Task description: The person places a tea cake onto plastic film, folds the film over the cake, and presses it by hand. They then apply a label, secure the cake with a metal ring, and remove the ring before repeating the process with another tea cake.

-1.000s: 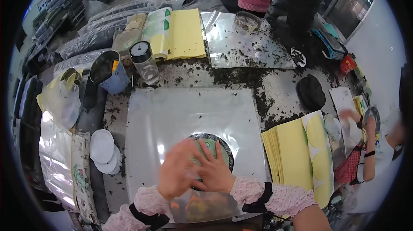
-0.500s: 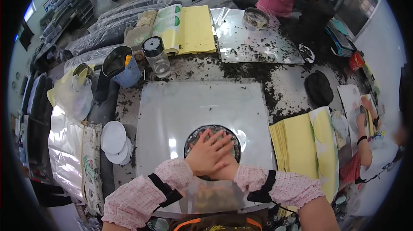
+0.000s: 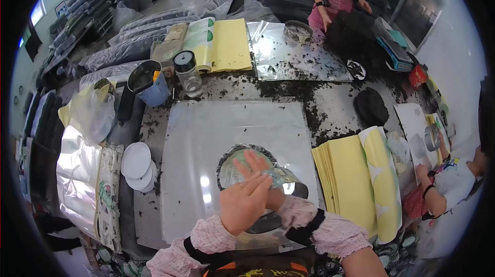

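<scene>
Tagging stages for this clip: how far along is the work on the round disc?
Done: the labelled round disc lies on the silver sheet. In hand: the left hand lies over the right hand at the disc's near edge, pressing on crinkled clear film. Left: that film stands loose on the right side, so closing it looks undone.

Left hand (image 3: 243,203) flat with fingers spread, laid across the largely hidden right hand (image 3: 277,200).

Left grip (image 3: 242,204) flat over right grip (image 3: 277,200), both on wrapped round disc (image 3: 233,169) atop shiny metal sheet (image 3: 206,127)
</scene>
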Action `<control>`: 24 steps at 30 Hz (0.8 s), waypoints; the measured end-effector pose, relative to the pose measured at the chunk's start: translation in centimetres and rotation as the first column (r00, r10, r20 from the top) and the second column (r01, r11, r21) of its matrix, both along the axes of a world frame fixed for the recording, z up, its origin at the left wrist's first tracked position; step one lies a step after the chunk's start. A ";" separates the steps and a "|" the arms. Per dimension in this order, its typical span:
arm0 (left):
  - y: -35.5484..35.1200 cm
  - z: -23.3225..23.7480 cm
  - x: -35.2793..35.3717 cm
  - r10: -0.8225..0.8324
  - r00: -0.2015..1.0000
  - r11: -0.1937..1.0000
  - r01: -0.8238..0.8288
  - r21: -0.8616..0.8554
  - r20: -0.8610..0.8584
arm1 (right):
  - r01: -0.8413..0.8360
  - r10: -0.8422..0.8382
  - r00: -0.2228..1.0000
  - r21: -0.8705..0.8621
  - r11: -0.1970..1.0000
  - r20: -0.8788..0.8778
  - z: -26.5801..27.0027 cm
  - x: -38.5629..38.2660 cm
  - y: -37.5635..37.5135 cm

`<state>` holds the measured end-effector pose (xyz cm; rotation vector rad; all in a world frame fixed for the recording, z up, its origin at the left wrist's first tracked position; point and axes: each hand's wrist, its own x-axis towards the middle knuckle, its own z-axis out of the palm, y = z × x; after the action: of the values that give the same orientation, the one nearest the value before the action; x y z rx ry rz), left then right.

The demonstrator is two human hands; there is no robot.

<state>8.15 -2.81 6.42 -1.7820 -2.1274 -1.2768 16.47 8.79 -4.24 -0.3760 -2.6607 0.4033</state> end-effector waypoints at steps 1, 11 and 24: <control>-0.1 0.2 0.4 0.002 1.000 1.000 -0.002 0.001 -0.015 | 0.047 -0.047 0.997 -0.001 0.999 -0.057 0.5 0.5 0.7; -7.8 -4.8 -2.9 0.350 0.885 0.922 -0.267 -0.282 0.308 | -0.304 0.401 0.907 -0.455 0.837 0.130 1.3 0.4 -5.8; -22.4 -7.7 -12.8 -0.309 0.928 0.672 0.367 -0.643 0.207 | -0.055 0.056 0.998 -0.397 0.916 -0.009 -0.3 10.1 -7.3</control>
<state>-4.70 -25.19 -1.23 -2.5396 -2.6178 -0.6244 26.60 1.48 -4.49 -0.4204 -2.5854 0.9697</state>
